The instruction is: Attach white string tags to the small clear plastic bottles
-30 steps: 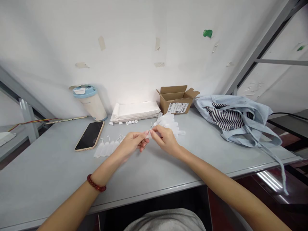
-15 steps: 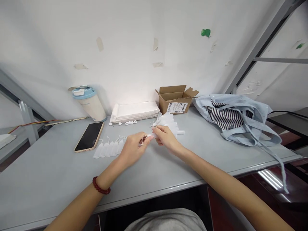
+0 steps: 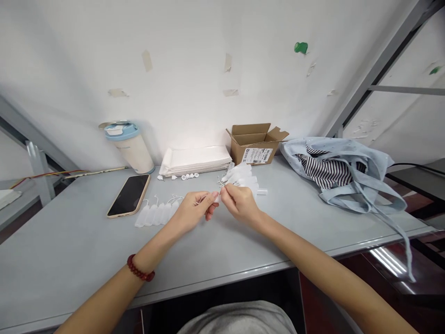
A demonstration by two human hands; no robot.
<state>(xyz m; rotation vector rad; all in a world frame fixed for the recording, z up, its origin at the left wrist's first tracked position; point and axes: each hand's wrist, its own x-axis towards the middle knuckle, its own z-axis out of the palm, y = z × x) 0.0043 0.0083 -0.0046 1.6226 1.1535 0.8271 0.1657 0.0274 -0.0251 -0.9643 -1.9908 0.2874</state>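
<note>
**Both hands meeting mid-tabletop, tiny white piece in the left**

So your left hand (image 3: 193, 211) has a small white piece (image 3: 217, 199) pinched between thumb and fingers, with a bit of pale cord showing by the thumb. Your right hand (image 3: 241, 202) is right beside it, thumb and finger pressed together; can't tell what, if anything, is between them (way too small). That piece is up above the middle of the tabletop (image 3: 215, 250), between two groups of whitish pieces.

Near your left wrist there's a neat row of translucent pieces (image 3: 156, 214) with cords at their far ends, and the phone (image 3: 128, 195) lies just left of it. Just beyond your right hand is a fanned pile of similar pieces (image 3: 241, 173). Farther back, little white caps (image 3: 184, 177) sit along the front of the white envelope stack (image 3: 196, 159), with the open cardboard box (image 3: 255, 150) to its right.
</note>
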